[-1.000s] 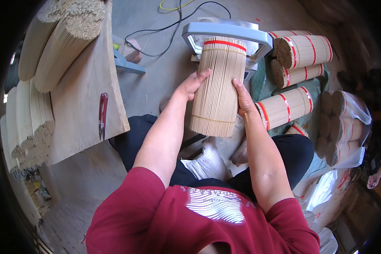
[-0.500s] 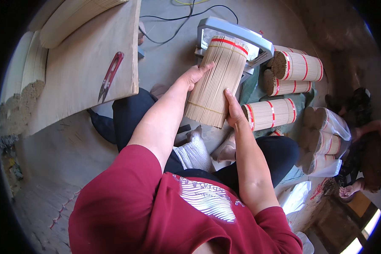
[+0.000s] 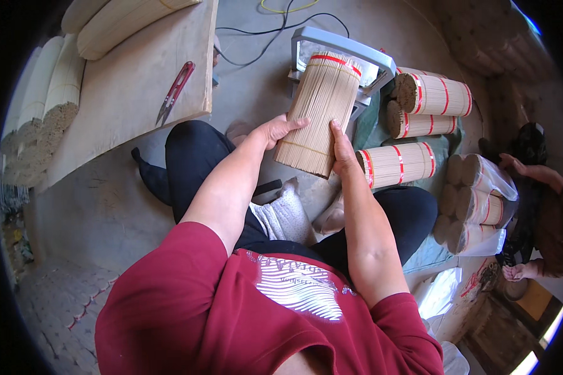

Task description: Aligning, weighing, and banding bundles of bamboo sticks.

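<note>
Thin-stick bundle (image 3: 319, 112) was held two-handed above the floor (image 3: 125, 219), before the grey-framed machine (image 3: 345, 45).
Left hand (image 3: 276, 130) and right hand (image 3: 344, 151) clasped opposite flanks of its lower half, fingers (image 3: 294, 124) closed against it; contact with machine unclear. Judged fairly heavy, stiff lengthwise, prone to slipping endwise; firm two-sided hold between the yellow ties (image 3: 305, 147) seemed best. Red-handled snips (image 3: 180, 87) lay by the table's (image 3: 131, 94) near right corner.
</note>
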Motion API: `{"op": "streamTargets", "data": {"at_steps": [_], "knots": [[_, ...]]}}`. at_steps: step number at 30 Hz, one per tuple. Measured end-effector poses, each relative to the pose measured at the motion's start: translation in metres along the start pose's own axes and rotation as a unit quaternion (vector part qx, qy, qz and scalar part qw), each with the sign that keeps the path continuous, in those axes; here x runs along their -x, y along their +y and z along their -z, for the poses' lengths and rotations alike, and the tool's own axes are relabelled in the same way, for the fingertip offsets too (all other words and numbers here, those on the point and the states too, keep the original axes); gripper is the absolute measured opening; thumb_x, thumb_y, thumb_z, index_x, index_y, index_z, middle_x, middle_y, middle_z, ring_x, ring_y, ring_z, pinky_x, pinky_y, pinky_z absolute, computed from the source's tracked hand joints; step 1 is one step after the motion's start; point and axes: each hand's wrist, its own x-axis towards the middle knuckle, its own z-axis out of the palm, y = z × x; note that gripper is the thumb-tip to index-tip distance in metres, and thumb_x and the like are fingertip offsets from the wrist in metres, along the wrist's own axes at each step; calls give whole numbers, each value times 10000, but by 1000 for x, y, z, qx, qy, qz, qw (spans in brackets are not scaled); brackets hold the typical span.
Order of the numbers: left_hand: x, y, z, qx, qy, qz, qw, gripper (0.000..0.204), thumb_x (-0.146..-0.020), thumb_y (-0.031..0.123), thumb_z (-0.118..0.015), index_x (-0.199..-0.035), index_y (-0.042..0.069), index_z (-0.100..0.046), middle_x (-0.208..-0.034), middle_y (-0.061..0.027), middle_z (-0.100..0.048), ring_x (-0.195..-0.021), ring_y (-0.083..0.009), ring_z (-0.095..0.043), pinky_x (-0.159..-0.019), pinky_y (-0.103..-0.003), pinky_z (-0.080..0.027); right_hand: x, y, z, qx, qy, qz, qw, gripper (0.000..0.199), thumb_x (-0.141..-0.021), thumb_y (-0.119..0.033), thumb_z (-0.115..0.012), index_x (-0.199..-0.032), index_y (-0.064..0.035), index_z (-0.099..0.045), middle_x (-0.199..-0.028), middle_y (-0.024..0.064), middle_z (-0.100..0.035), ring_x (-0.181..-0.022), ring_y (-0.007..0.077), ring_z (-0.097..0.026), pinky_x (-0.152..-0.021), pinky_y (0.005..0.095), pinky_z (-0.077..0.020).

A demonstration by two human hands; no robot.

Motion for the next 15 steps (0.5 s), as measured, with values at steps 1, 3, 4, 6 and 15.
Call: {"op": "streamTargets", "data": {"at_steps": [1,3,4,6,15], "knots": [[1,-1,0,8,9,12,1000,873,-670,546,-770,-1281,16,-442,-1158,-124,-596,-1063,-224,-579,-917,-369,-474,1,0,0,1,0,1,1000,648,-865,-491,-571,-1285,-13,-451,-1189,141,-572,-1060,246,-564,-918,363,-436],[4,-2,-1,16,20,23,999,849,-670,523,-782,-1278,29,-455,-1159,-127,-599,-1062,-229,-579,-909,-368,-477,6,1,-5,10,13,13,1000,645,-871,-486,-567,-1281,-3,-449,-1179,137,-576,-1048,242,-569,-910,360,-442],[5,-2,-2,21,23,13,999,836,-672,513,-784,-1270,25,-462,-1149,-127,-603,-1052,-229,-584,-902,-369,-482,8,0,-7,9,7,11,1000,655,-872,-492,-564,-1283,3,-443,-1174,136,-578,-1041,241,-571,-906,360,-445],[6,2,-1,25,24,2,999,824,-675,503,-786,-1263,21,-469,-1139,-127,-607,-1042,-229,-590,-894,-369,-488,7,-1,-9,11,12,8,1000,655,-874,-492,-562,-1284,4,-442,-1169,135,-579,-1038,241,-572,-903,360,-447],[15,12,-2,-24,32,2,999,927,-657,577,-763,-1290,-1,-410,-1154,-141,-583,-1061,-223,-571,-907,-357,-475,3,9,-11,38,33,27,998,666,-892,-491,-534,-1307,14,-408,-1191,150,-555,-1062,245,-550,-932,360,-423]]}}
